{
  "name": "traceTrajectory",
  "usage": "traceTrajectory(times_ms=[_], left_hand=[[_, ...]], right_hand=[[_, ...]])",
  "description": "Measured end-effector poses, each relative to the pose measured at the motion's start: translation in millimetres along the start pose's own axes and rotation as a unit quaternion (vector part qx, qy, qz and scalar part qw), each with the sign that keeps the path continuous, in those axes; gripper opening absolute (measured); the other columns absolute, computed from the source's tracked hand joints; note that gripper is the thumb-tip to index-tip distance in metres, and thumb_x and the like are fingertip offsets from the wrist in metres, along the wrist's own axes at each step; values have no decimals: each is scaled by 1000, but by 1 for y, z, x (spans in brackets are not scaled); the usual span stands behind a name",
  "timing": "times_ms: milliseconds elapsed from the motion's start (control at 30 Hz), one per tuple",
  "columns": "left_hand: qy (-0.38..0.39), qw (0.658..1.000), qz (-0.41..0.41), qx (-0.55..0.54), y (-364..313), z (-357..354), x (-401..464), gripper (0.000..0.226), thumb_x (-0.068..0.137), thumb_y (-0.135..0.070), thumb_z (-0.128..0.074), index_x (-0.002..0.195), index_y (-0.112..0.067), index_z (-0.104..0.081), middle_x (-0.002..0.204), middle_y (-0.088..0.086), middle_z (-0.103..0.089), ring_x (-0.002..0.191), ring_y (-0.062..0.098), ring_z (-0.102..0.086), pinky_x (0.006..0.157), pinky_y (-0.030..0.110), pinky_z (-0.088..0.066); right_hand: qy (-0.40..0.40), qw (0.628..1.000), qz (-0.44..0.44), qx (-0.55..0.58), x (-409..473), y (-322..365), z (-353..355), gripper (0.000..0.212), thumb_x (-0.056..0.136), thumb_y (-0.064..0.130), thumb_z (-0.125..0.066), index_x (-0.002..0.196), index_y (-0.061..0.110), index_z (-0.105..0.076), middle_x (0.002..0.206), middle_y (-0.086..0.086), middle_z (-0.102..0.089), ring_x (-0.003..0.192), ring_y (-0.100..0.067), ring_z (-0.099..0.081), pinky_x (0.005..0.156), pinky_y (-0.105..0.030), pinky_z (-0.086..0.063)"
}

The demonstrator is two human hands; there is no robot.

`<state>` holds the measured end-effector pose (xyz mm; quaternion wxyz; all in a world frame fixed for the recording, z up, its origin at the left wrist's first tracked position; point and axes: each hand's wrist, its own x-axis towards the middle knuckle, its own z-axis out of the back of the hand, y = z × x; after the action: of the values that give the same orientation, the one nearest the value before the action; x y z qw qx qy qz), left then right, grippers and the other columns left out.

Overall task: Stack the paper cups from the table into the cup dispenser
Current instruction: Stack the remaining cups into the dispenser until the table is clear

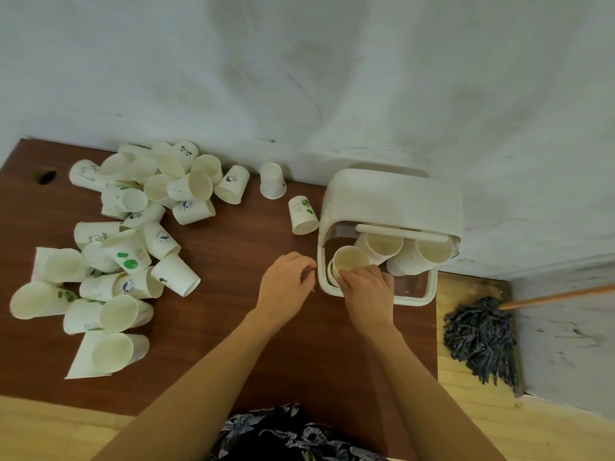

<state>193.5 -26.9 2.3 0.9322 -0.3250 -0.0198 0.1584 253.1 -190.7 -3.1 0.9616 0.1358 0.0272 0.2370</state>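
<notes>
A paper cup (350, 259) is held by the right hand (366, 287) inside the cup dispenser (389, 207) at the table's (233, 344) far right. The left hand (286, 284) hovers loosely curled, holding nothing. Being light and crushable, cups are best pinched gently at the rim. Printed logos cannot be read.

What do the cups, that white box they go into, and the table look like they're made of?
Cups: thin paper, matte off-white with small printed pictures, some walls dented. Box: probably plastic, smooth matte cream, with rounded moulded corners and a clear front panel. Table: dark reddish-brown wood grain with a slight sheen, possibly laminate rather than solid wood.
</notes>
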Motion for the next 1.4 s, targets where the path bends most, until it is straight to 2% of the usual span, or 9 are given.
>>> traceTrajectory(times_ms=[200, 400, 533, 667, 767, 900, 1100, 1200, 1400], left_hand=[[8, 1000, 8, 1, 17, 16, 4, 17, 93, -23, -59, 107, -24, -68, 102, -10, -64, 91, 5, -58, 81, 26, -52], [-25, 999, 40, 26, 42, 41, 19, 15, 91, -21, -60, 104, -24, -69, 97, -9, -65, 84, 6, -58, 75, 25, -52], [-39, 994, 66, 80, 65, 63, 38, 17, 92, -21, -57, 105, -21, -68, 99, -5, -64, 86, 12, -58, 71, 27, -48], [-32, 985, 93, 140, 97, 87, 63, 23, 91, -21, -54, 112, -18, -64, 114, 1, -57, 99, 21, -53, 73, 34, -47], [-34, 974, 134, 181, 121, 100, 83, 30, 89, -20, -55, 119, -16, -58, 121, 7, -49, 102, 26, -50, 72, 39, -49], [-6, 958, 184, 221, 148, 110, 105, 39, 88, -16, -54, 127, -17, -48, 114, 12, -47, 93, 29, -51, 61, 37, -42], [45, 951, 202, 229, 168, 117, 128, 30, 94, -19, -48, 123, -13, -48, 104, 10, -57, 91, 30, -58, 59, 36, -37], [21, 954, 207, 216, 172, 121, 130, 29, 93, -19, -49, 121, -13, -50, 105, 10, -55, 91, 29, -57, 60, 36, -38], [-15, 948, 250, 196, 184, 125, 119, 45, 90, -18, -55, 133, -19, -44, 118, 16, -44, 99, 33, -50, 62, 37, -39]], right_hand=[[105, 993, -28, -47, 11, 6, -13, 20, 96, 30, -55, 97, 24, -73, 101, 2, -71, 107, -24, -55, 87, -39, -35], [-49, 997, -33, 53, 17, 52, -3, 7, 87, 21, -69, 92, 18, -73, 92, 1, -71, 96, -22, -60, 84, -39, -46], [4, 980, -85, 180, 49, 91, -4, 13, 94, 25, -60, 100, 20, -71, 94, 6, -68, 88, -12, -58, 76, -26, -46], [60, 928, -229, 288, 83, 117, -13, 16, 94, 28, -60, 106, 24, -70, 104, 6, -64, 94, -10, -58, 83, -28, -51], [80, 856, -346, 376, 106, 127, -32, 15, 93, 26, -62, 107, 27, -65, 111, 5, -60, 98, -13, -58, 82, -31, -53], [78, 760, -465, 447, 131, 132, -60, 24, 91, 22, -64, 112, 27, -56, 119, -3, -56, 101, -20, -60, 88, -38, -55], [48, 666, -557, 494, 153, 133, -81, 43, 91, 23, -66, 129, 13, -49, 112, -8, -59, 94, -19, -60, 71, -29, -50], [21, 647, -560, 517, 161, 133, -84, 37, 94, 19, -62, 129, 15, -51, 93, -2, -57, 73, -12, -55, 59, -23, -44], [11, 657, -560, 505, 161, 134, -83, 8, 93, 15, -59, 101, 18, -61, 82, -3, -59, 62, -10, -50, 57, -24, -44]])
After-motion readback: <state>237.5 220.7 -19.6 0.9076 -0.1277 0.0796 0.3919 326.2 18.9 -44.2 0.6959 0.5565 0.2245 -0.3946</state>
